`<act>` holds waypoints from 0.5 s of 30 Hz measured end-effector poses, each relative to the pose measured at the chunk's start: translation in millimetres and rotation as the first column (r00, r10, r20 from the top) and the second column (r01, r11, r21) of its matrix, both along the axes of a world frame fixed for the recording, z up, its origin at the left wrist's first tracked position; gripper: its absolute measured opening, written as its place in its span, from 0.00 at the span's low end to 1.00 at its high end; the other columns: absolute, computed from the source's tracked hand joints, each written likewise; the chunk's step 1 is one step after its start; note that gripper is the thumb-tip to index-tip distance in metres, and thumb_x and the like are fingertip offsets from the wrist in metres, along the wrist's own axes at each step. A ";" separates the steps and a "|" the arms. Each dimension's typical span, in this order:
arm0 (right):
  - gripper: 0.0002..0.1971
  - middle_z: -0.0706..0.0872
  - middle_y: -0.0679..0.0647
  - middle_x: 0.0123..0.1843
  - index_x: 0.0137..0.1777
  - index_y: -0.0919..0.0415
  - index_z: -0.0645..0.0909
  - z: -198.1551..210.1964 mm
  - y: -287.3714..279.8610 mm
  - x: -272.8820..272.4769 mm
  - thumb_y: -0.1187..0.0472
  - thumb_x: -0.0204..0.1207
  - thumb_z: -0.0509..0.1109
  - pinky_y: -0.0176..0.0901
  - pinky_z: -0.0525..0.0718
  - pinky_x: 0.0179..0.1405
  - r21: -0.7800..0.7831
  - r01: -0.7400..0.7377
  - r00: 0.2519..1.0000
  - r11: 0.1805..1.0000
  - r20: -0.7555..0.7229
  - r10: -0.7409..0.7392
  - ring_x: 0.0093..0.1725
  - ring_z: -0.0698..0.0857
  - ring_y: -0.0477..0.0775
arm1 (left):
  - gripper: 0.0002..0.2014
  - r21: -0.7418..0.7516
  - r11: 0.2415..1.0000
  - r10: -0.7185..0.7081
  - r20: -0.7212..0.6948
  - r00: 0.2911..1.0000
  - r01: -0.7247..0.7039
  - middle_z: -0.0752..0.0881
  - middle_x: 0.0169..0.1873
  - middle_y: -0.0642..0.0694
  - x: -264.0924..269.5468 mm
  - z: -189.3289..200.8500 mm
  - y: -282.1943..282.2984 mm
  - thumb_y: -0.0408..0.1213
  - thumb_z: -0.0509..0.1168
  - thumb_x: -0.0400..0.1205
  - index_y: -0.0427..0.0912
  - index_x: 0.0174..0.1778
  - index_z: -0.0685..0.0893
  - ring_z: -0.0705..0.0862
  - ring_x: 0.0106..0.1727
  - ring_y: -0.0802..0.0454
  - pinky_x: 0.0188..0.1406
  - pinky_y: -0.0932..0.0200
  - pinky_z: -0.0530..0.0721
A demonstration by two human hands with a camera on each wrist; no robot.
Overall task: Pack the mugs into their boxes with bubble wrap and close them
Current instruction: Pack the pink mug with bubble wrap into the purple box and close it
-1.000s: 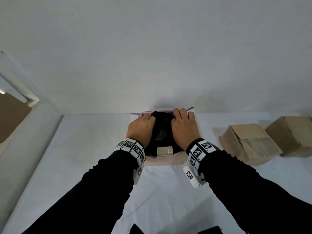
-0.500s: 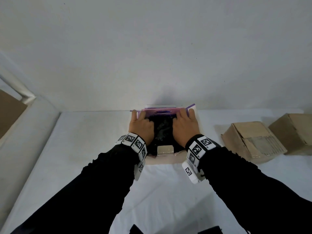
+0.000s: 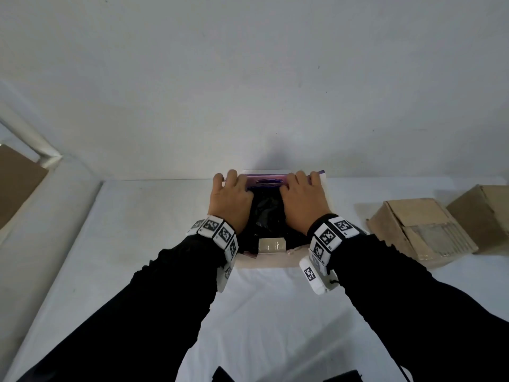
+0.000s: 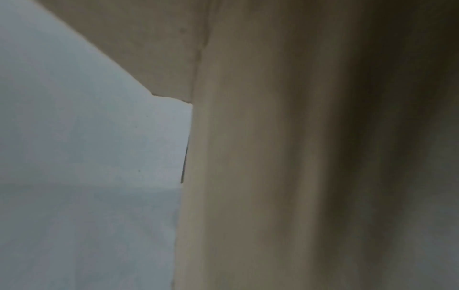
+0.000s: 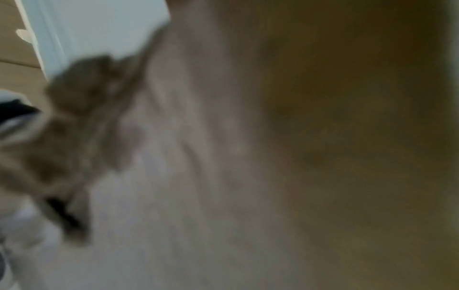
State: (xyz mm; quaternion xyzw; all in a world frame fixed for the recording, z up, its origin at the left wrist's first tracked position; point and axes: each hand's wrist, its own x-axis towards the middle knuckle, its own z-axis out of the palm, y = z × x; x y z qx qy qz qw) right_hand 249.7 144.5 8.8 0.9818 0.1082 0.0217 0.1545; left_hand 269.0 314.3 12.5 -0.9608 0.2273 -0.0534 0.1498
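A pale box [image 3: 264, 261] stands open on the white table [image 3: 137, 230] near its far edge. Inside lies a dark bundle [image 3: 265, 213], a wrapped shape whose mug I cannot make out. The box's purple lid flap [image 3: 268, 179] stands up at the far side. My left hand [image 3: 230, 198] holds the flap's left end with fingers curled over its top edge. My right hand [image 3: 301, 198] holds the right end the same way. A small pale tab [image 3: 271, 245] sits at the box's near rim. The left wrist view shows only the box wall [image 4: 273, 157], blurred, and the right wrist view is a blur.
Two brown cardboard boxes stand at the right, one [image 3: 421, 227] with a taped top and another [image 3: 484, 213] behind it. A white wall rises just behind the table. A brown cardboard sheet [image 3: 16, 186] leans at the far left.
Both hands left the dark bundle and moved forward to the far flap. They spread apart to its two ends, and the purple flap now shows between them.
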 end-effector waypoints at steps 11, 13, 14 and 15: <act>0.04 0.83 0.53 0.27 0.33 0.58 0.82 -1.6 -12.7 -22.1 0.61 0.59 0.66 0.60 0.60 0.65 0.062 0.043 0.981 0.997 0.187 -0.054 0.56 0.79 0.65 | 0.08 0.005 0.999 0.032 0.055 0.998 -0.032 0.84 0.31 0.49 -15.4 6.3 1.5 0.38 0.60 0.71 0.47 0.36 0.85 0.76 0.53 0.43 0.58 0.43 0.59; 0.06 0.85 0.54 0.28 0.36 0.57 0.82 -7.3 -12.7 -26.9 0.59 0.59 0.67 0.61 0.59 0.66 0.064 0.042 0.986 0.997 0.158 -0.052 0.58 0.79 0.66 | 0.10 0.005 1.000 0.026 -0.001 1.000 -0.026 0.86 0.41 0.48 -20.6 6.7 4.6 0.40 0.59 0.71 0.47 0.41 0.85 0.72 0.62 0.41 0.64 0.39 0.54; 0.06 0.85 0.53 0.29 0.36 0.57 0.83 -8.0 -13.3 -28.5 0.59 0.59 0.68 0.61 0.59 0.66 0.060 0.038 0.987 0.998 0.154 -0.046 0.57 0.80 0.65 | 0.10 0.018 1.000 0.023 -0.031 0.999 -0.022 0.85 0.45 0.48 -22.4 6.6 6.3 0.42 0.60 0.71 0.48 0.43 0.85 0.70 0.65 0.41 0.66 0.37 0.51; 0.06 0.85 0.53 0.31 0.35 0.57 0.83 -7.7 -14.6 -29.9 0.59 0.58 0.70 0.61 0.60 0.64 0.057 0.025 0.986 0.998 0.165 -0.034 0.57 0.80 0.65 | 0.11 0.037 0.999 0.020 -0.062 0.998 -0.018 0.85 0.49 0.49 -24.0 7.4 7.8 0.43 0.60 0.71 0.49 0.44 0.85 0.68 0.68 0.41 0.67 0.36 0.48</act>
